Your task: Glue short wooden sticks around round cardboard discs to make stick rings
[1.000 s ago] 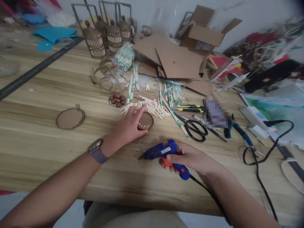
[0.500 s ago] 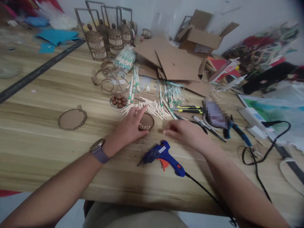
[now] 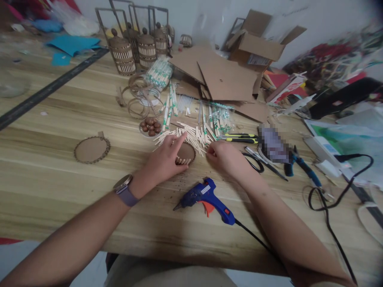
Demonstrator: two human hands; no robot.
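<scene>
In the head view, the left hand (image 3: 164, 161), index finger and thumb spread, is at one of two cardboard discs, the rimmed disc (image 3: 186, 150) mid-desk; whether it grips is unclear. The right hand (image 3: 223, 157), fingers curled, reaches the loose sticks (image 3: 193, 135), its hold hidden. One glue gun (image 3: 206, 196), its label unreadable, lies towards the desk's (image 3: 143, 235) near edge; four lidded containers (image 3: 122, 56) stand by the far edge.

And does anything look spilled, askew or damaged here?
Dark specks dot the table by the nozzle of the glue gun; they look like stray debris, too small to identify. The short sticks lie crisscrossed in a loose heap. No clear damage shows.
</scene>
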